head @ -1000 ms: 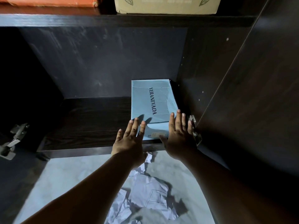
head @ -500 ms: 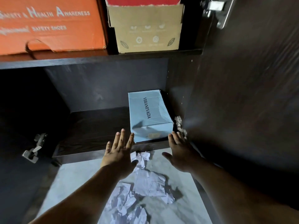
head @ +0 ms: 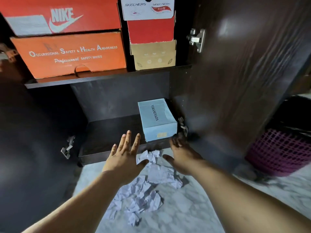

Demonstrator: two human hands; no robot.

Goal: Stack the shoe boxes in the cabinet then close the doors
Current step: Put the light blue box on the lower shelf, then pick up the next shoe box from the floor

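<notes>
My left hand (head: 125, 158) is held palm down over the floor's edge in front of the bottom shelf (head: 107, 132). Its fingers (head: 128, 140) are straight and spread apart, pointing into the cabinet; they hold nothing and touch nothing. The forearm runs in from lower left.

Crumpled paper (head: 143, 190) lies on the marble floor (head: 193, 212) between and below my hands.

The blue box (head: 157, 119) sits on the bottom shelf, in its right rear corner, against the right wall. It is apart from both hands.

My right hand (head: 182, 157) is palm down just in front of the blue box's near right corner. Its fingers are straight, fairly close together and blurred; they hold nothing. I cannot tell whether the tips touch the shelf edge. The thumb points left.

Upper shelf: a Nike box (head: 67, 15) on an orange box (head: 70, 54); right of these, a Skechers box (head: 148, 9) on a red box (head: 151, 31) on a tan box (head: 153, 55).

The right door (head: 244, 73) stands open. A purple basket (head: 279, 152) stands beyond it.
</notes>
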